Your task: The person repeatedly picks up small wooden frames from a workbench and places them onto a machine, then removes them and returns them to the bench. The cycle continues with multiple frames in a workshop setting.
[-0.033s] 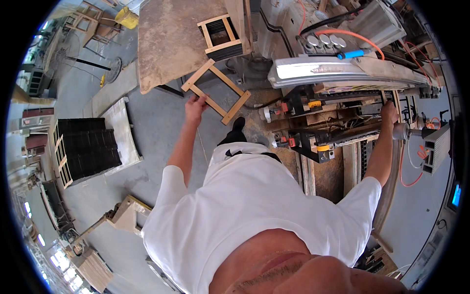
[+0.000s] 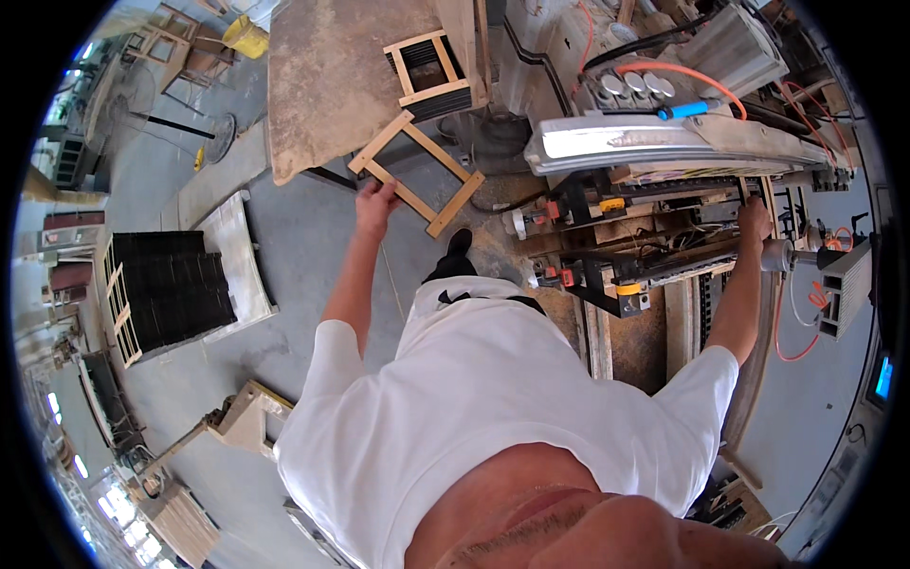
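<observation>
My left hand (image 2: 377, 211) is closed around one rail of a pale rectangular wooden frame (image 2: 457, 205), held tilted above the floor beside the table. At the far right, my right hand (image 2: 755, 220) reaches into a machine and is closed at a pale wooden strip (image 2: 770, 194); its fingertips are partly hidden. Under that hand run the machine's dark rails, with black clamp blocks (image 2: 607, 280) bearing red and yellow parts. A long shiny metal beam (image 2: 616, 142) lies across the machine just beyond them.
A stack of similar frames (image 2: 433, 99) with dark sides stands on the worn brown table (image 2: 341, 85). To the left, a big dark stack (image 2: 171, 284) sits beside a pale board. An angled wooden piece (image 2: 248, 417) is at lower left. Orange hoses (image 2: 697, 68) cross the machine.
The held frame and my left hand have shifted very slightly to the left. My right hand stays at the wooden strip.
</observation>
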